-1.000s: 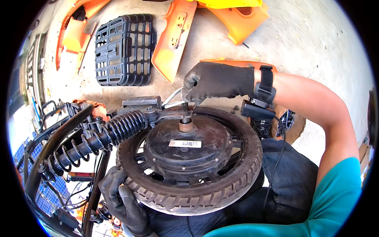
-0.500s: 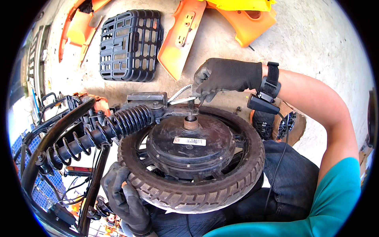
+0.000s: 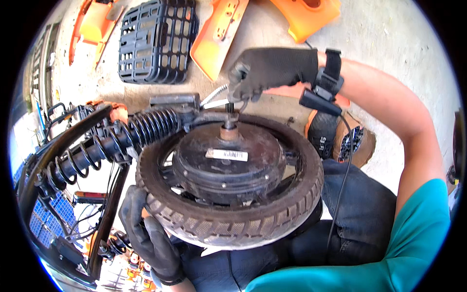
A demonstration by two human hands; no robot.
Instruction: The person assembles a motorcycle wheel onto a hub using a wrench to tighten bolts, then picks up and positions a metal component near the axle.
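The wheel [image 3: 233, 223] is mid-frame, its axle [image 3: 228, 131] at the bracket [image 3: 210, 118]; cable work seems unfinished. Lower left, the left hand [image 3: 152, 238] loosely grips the wheel's edge; upper centre, the right hand [image 3: 265, 73] curls tightly, seemingly pinching the cable [image 3: 214, 93].

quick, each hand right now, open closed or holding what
Left hand: against the tyre, fingers bent; can't tell whether it grips.
Right hand: closed, pale cable reaching its fingers; what it pinches is hidden.
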